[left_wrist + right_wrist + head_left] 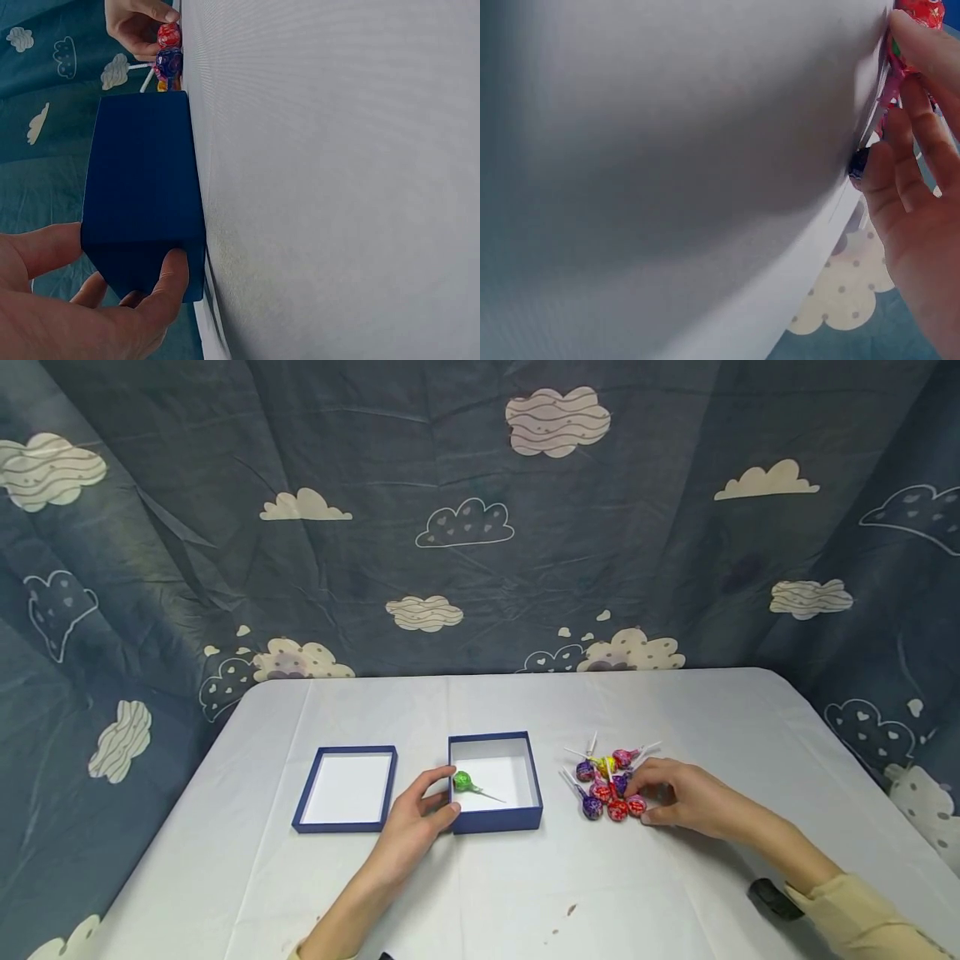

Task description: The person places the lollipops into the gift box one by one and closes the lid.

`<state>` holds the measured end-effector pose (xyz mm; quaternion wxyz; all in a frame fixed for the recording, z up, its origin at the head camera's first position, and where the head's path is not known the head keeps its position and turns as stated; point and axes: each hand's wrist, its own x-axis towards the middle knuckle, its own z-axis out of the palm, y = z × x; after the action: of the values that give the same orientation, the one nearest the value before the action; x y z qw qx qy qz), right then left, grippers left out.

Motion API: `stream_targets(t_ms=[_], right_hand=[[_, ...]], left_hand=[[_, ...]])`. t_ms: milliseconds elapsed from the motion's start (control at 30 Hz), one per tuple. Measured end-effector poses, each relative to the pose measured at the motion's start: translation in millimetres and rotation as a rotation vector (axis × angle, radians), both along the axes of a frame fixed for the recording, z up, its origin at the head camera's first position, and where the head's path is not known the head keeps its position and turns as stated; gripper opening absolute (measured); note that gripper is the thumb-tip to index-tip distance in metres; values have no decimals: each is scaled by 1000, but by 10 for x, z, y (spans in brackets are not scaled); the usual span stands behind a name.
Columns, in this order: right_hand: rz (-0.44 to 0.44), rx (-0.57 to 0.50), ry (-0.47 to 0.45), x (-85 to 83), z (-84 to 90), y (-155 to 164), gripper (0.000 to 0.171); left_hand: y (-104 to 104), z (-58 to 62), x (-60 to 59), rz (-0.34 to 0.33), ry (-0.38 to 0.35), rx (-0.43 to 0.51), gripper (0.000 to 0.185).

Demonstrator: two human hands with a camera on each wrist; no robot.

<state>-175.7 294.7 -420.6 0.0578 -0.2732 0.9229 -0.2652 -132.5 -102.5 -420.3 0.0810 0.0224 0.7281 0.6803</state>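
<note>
My left hand (pixel 408 827) holds the left side of an uncovered blue box (pixel 498 820) with a white inside. In the left wrist view, the thumb and fingers rest against the end wall and rim of the box (pixel 142 165). A green-wrapped lollipop (pixel 462 782) lies in the box near its left wall, its stick pointing right. On the right, my right hand (pixel 686 793) reaches into a heap of wrapped lollipops (pixel 600 790). Its thumb and fingers pinch a red lollipop (pixel 637 806) at the heap's near right edge; the right wrist view shows this red wrapper (pixel 924 10) by the thumb.
A matching blue-edged lid (pixel 348 789) lies left of the box, white inside up. White cloth (pixel 495 885) covers the table, with small dark marks (pixel 572 910) near the front. Behind hangs a dark curtain (pixel 465 460) with cloud prints. A black device (pixel 775 900) sits at the right wrist.
</note>
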Motion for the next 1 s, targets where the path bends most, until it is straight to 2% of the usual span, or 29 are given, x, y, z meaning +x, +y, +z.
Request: stream_targets(t_ms=[133,267,533,800,1000], right_hand=[[-39,-1,0,8,-5,-3,31],[-100,-19,-42,20,11,-19,30],[-165,-107,-89,56,21,-58,30],[-117,-278,-109,84,-9,-54,27],[-113,-324,-103,114,15,-108,25]], left_hand=[[0,2,-1,-2,-2,2,51],[1,8,0,-3,-2,4,51],[2,4,-3,-5,-3,10,50],[0,-2,-1,-13,2,21,51],[-2,-11,-9,-13,7,11,50]])
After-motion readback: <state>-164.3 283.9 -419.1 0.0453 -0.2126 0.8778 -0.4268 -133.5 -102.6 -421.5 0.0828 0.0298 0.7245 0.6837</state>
